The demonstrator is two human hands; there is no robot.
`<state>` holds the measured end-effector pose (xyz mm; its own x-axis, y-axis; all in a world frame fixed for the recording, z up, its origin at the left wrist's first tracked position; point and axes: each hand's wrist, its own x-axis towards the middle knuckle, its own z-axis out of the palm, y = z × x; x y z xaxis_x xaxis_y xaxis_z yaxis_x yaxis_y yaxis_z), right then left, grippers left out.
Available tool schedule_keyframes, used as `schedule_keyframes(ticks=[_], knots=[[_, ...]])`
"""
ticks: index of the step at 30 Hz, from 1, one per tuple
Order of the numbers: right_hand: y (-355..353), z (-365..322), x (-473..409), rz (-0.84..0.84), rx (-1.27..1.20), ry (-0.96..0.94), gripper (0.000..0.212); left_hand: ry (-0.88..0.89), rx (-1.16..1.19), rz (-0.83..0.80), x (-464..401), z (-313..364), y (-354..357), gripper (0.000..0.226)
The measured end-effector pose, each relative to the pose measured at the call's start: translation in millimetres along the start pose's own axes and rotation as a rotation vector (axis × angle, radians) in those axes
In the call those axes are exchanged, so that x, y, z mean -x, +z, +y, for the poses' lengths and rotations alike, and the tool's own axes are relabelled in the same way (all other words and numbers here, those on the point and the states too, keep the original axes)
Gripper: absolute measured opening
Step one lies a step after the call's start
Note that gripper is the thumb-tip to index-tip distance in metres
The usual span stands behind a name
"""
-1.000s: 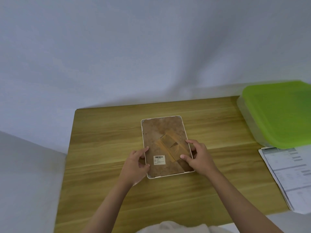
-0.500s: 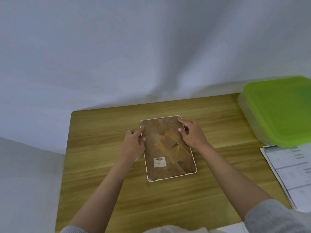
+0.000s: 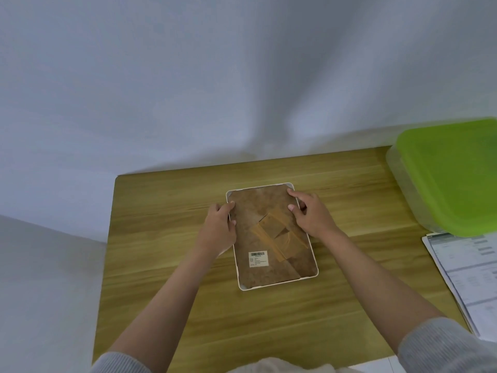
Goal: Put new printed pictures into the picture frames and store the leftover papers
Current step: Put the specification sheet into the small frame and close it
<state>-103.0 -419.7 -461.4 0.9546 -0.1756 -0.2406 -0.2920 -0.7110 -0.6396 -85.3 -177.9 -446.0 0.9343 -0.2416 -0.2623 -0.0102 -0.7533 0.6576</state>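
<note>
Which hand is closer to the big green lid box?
The right hand. It rests on the picture frame's far right edge, on the side toward the green-lidded box. The left hand is on the frame's left edge, farther away.
</note>
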Motion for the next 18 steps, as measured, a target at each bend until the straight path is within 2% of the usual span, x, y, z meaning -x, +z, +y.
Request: schedule_keyframes(ticks=[6, 11, 18], knots=[[0, -4, -6, -0.097, 0.109, 0.013, 0.048, -0.02, -0.035, -0.143, -11, 2, -11, 0.056], [-2, -4, -7, -0.141, 0.125, 0.027, 0.05, -0.052, -0.03, -0.183, -18, 0, -17, 0.066], [-23, -9, -3, -0.255, -0.059, 0.017, 0.055, -0.102, 0.024, -0.185, -20, 1, -19, 0.064]])
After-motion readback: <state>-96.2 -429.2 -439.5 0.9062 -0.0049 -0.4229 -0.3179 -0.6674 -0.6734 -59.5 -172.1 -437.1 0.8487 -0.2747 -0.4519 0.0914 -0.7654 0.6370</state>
